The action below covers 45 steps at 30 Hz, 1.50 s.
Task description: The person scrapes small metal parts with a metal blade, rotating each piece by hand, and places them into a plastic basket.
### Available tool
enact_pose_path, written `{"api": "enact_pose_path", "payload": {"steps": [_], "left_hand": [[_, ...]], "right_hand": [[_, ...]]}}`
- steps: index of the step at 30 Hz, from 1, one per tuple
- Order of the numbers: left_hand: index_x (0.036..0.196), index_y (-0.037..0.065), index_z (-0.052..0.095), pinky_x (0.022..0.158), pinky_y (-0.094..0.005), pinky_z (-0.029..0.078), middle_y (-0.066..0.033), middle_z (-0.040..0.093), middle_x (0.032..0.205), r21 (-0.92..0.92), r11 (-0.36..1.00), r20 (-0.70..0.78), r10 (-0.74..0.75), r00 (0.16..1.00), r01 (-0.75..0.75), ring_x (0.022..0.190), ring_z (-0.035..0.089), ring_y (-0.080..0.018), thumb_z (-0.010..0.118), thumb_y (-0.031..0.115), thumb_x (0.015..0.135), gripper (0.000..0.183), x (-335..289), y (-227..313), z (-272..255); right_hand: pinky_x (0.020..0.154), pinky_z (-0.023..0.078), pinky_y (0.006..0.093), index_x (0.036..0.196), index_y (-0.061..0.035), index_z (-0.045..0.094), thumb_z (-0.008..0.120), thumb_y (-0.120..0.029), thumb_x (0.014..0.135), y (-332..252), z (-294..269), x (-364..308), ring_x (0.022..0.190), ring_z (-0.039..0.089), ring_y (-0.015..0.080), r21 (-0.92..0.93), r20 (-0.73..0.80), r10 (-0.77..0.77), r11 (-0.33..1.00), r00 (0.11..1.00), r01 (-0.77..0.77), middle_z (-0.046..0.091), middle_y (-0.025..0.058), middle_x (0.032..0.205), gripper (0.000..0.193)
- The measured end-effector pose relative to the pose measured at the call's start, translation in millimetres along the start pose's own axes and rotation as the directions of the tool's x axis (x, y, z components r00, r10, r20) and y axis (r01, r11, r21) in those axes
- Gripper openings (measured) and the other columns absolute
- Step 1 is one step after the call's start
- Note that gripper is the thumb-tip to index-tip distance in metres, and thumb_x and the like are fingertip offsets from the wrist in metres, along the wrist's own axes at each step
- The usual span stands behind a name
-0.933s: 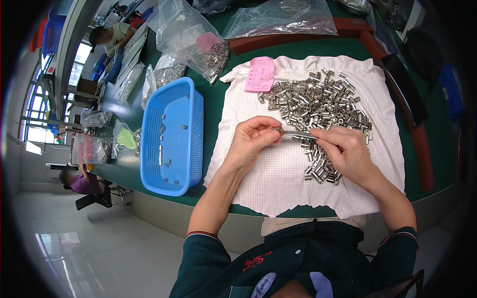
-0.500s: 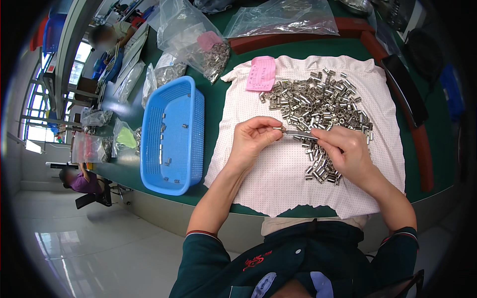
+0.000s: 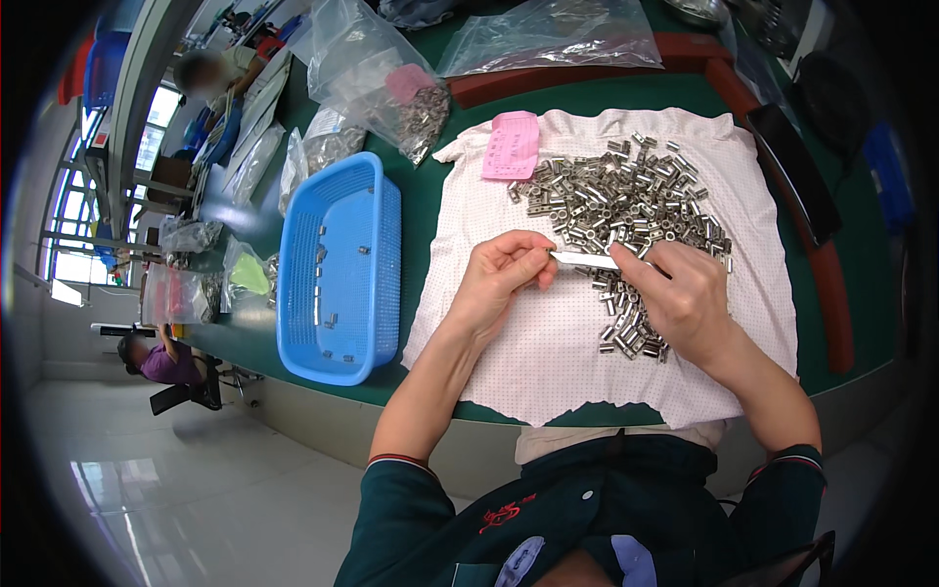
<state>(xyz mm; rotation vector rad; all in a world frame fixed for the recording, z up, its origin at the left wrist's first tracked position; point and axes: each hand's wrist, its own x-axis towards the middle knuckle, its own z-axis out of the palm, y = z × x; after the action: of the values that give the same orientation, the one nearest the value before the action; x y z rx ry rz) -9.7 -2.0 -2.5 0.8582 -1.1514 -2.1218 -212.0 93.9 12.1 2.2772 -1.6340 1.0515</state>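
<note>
My left hand (image 3: 497, 282) pinches a small metal piece, mostly hidden by thumb and fingertips. From the right, my right hand (image 3: 687, 298) grips a slim metal blade (image 3: 585, 259), its handle covered by the fingers. The blade's tip meets the piece at my left fingertips; whether it is a knife or a scraper I cannot tell. Beneath and beyond both hands spreads a heap of short silvery metal tubes (image 3: 597, 191), some with holes in the side. They lie on a pale dotted cloth (image 3: 523, 377), with a pink paper slip (image 3: 511, 147) at the heap's far left.
Left of the cloth stands a blue plastic basket (image 3: 389, 264) with several metal pieces inside. Clear bags (image 3: 421, 122) of parts sit beyond it. A reddish-brown raised strip (image 3: 827, 293) borders the green table at the back and right. Two people are at the far left.
The blade has turned in my right hand and now shows a bright flat face. My right fingers have shifted slightly; the left hand stays nearly in place.
</note>
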Motion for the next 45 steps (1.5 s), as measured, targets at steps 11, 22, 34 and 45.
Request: {"api": "enact_pose_path", "payload": {"steps": [11, 22, 34, 45], "left_hand": [[0.094, -0.001, 0.057, 0.067, -0.0198, 0.044, -0.0058, 0.060, 0.082, 0.011, 0.995, -0.028, 0.095, 0.995, -0.094, 0.073, 0.056, -0.0098, 0.059, 0.001, 0.079, 0.015, -0.5, -2.1, 2.6], [0.092, -0.002, 0.058, 0.063, -0.0215, 0.043, -0.0063, 0.059, 0.075, -0.045, 0.999, -0.043, -0.012, 0.999, 0.010, 0.064, 0.052, -0.0100, 0.056, 0.007, 0.083, 0.013, -1.7, -2.5, 3.4], [0.091, 0.000, 0.058, 0.060, -0.0212, 0.040, -0.0046, 0.056, 0.070, -0.043, 0.999, -0.047, -0.003, 0.999, 0.001, 0.061, 0.049, -0.0095, 0.056, 0.012, 0.084, 0.014, -2.1, -0.9, 3.9], [0.086, 0.001, 0.056, 0.061, -0.0214, 0.041, -0.0048, 0.057, 0.073, -0.046, 0.999, -0.032, 0.006, 0.999, -0.008, 0.062, 0.050, -0.0093, 0.052, 0.017, 0.087, 0.017, -2.0, -3.0, 6.2]], "right_hand": [[0.044, 0.039, 0.0285, 0.091, -0.0002, 0.065, 0.060, 0.001, 0.070, -2.5, -1.1, 0.4, 0.047, 0.051, 0.0198, 0.421, 0.181, 0.293, 0.840, 0.939, -0.343, 0.055, 0.0110, 0.058, 0.021], [0.042, 0.038, 0.0283, 0.092, -0.0064, 0.065, 0.058, 0.000, 0.063, -1.9, -0.4, -1.3, 0.049, 0.049, 0.0154, 0.024, 0.027, 0.049, 0.998, 0.998, -0.050, 0.044, 0.0029, 0.058, 0.031], [0.042, 0.037, 0.0295, 0.092, -0.0052, 0.065, 0.057, 0.004, 0.060, -0.8, 4.2, -0.8, 0.048, 0.047, 0.0164, -0.011, -0.042, 0.002, 1.000, 0.999, -0.002, 0.043, 0.0033, 0.056, 0.035], [0.041, 0.036, 0.0293, 0.093, -0.0036, 0.064, 0.061, 0.003, 0.065, -1.3, 0.9, -0.2, 0.046, 0.047, 0.0170, 0.193, -0.023, 0.109, 0.976, 0.994, -0.103, 0.046, 0.0057, 0.054, 0.028]]}}
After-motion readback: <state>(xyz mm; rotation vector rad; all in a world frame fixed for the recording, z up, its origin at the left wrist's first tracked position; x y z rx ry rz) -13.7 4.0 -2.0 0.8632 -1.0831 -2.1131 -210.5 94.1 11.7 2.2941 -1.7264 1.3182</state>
